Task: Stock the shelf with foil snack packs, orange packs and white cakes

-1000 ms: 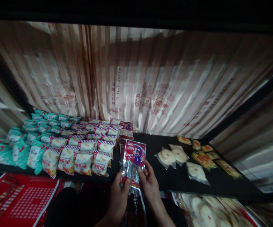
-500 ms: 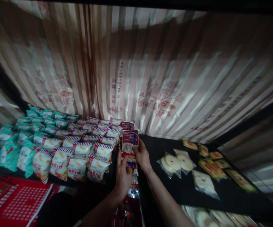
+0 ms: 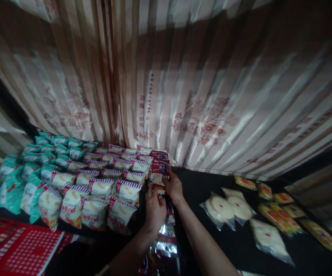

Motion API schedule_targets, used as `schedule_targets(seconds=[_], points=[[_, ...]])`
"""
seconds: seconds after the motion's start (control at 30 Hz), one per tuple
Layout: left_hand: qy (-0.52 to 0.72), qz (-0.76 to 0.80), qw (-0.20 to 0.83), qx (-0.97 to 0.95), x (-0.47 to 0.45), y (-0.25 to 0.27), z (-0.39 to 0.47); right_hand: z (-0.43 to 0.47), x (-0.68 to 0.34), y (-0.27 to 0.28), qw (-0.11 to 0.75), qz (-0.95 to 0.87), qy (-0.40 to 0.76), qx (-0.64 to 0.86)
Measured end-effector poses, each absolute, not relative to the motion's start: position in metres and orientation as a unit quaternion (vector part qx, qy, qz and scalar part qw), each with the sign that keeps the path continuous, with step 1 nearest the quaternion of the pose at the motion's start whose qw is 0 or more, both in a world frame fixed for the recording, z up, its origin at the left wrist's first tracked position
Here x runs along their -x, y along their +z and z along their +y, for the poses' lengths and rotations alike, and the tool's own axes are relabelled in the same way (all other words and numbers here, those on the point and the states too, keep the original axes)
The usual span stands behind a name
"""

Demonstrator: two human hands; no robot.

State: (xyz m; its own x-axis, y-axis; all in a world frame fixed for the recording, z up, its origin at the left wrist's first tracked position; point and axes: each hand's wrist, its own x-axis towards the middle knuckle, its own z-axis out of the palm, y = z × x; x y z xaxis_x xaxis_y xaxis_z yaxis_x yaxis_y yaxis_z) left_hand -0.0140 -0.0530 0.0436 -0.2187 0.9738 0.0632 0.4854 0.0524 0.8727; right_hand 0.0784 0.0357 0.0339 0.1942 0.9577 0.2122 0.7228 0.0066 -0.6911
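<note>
A dark red snack packet [image 3: 158, 168] with a picture and pale print lies on the black surface, just in front of a similar red packet [image 3: 159, 154] at the back. My left hand [image 3: 156, 211] has its fingertips on the near left part of the front packet. Gripping its right edge is my right hand [image 3: 173, 187], fingers over the top and thumb partly hidden. Below my hands, shiny packets [image 3: 166, 239] run toward me, partly covered by my left wrist. White snack bags [image 3: 99, 186] with red and blue striped tops stand in rows beside my left hand.
Teal bags [image 3: 30, 191] fill the far left. A red plastic basket [image 3: 25, 245] sits below the left edge. To the right lie clear bags of round white flatbreads [image 3: 223, 207], a white bag [image 3: 269, 235] and yellow packets [image 3: 278, 216]. A pleated printed curtain [image 3: 200, 84] hangs behind.
Both hands have lowered the red packet, which now lies flatter and closer to the packet behind it. The view has shifted slightly, showing more of the shiny packets below.
</note>
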Motion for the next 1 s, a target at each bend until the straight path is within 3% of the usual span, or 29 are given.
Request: schedule_targets(seconds=[0.63, 1.0], points=[[0.498, 0.631, 0.322, -0.500, 0.015, 0.047, -0.038, 0.057, -0.087, 0.043, 0.369, -0.654, 0.126, 0.648], [0.466, 0.663, 0.295, -0.506, 0.014, 0.033, -0.037, 0.043, -0.072, 0.034, 0.247, -0.686, 0.033, 0.684]])
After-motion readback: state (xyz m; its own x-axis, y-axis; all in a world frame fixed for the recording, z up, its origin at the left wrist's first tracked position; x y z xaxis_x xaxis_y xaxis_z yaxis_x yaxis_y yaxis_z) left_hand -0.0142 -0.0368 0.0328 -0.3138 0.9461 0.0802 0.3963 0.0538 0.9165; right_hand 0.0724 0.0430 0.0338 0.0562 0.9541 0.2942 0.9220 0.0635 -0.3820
